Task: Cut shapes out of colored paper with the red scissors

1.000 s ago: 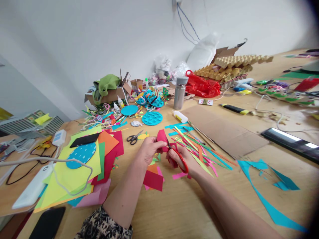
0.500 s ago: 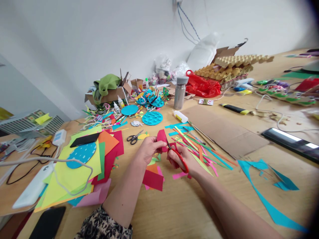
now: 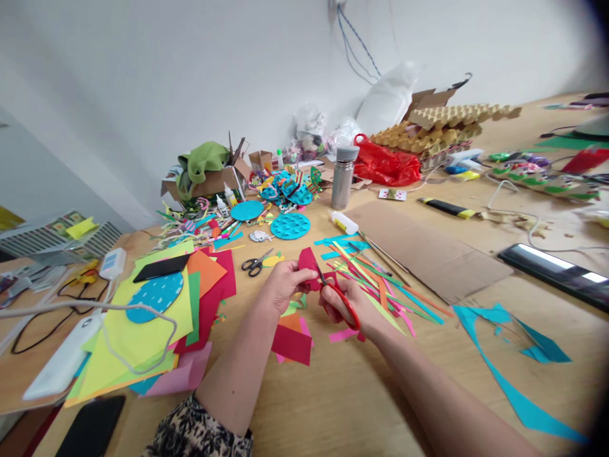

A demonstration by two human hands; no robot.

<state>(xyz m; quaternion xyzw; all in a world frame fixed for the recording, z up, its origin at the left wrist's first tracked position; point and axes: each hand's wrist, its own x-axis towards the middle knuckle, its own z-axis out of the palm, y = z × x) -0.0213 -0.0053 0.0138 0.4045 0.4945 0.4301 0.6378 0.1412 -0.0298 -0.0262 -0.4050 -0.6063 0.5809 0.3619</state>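
Observation:
My left hand (image 3: pixel 284 283) pinches a small piece of red paper (image 3: pixel 307 259) between thumb and fingers, above the middle of the table. In my right hand (image 3: pixel 349 301) is a pair of scissors with red handles (image 3: pixel 351 312); its fingers are wrapped round the loops. The blades meet the right side of the red paper. Below the hands lie a red paper rectangle (image 3: pixel 292 345) and orange, pink and green scraps. Many colored paper strips (image 3: pixel 380 279) spread to the right of my right hand. A second, dark-handled pair of scissors (image 3: pixel 254 264) rests left of my left hand.
Stacked colored sheets (image 3: pixel 157 339) with a black phone (image 3: pixel 162 268) lie to the left. Behind stand a metal bottle (image 3: pixel 343 181), a glue bottle (image 3: pixel 344 222) on its side and blue paper discs (image 3: pixel 290 225). A cardboard sheet (image 3: pixel 428 254) and blue offcuts (image 3: pixel 511 387) are right.
Almost nothing differs. Both hands keep their places, and the red paper's top edge looks slightly altered at the scissor blades.

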